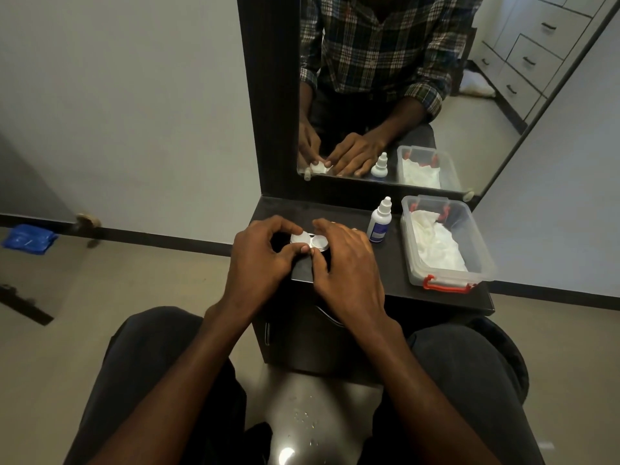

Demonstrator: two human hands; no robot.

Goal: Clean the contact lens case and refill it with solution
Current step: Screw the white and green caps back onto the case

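Head view: person seated at a dark desk [396, 280] under a mirror [436, 95]
Case [310, 242]: on the desk, left of the bottle, between both hands
Left hand [260, 260]: grip curled, thumb and fingers pinching the white cap on the case's left well
Right hand [345, 260]: fingers loosely bent around the case's right well, thumb touching it
Bottle [379, 222]: upright, capped
Box [443, 241]: right of the bottle, white tissue inside, red latch

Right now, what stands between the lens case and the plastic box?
In the head view, the solution bottle stands between the lens case and the plastic box.
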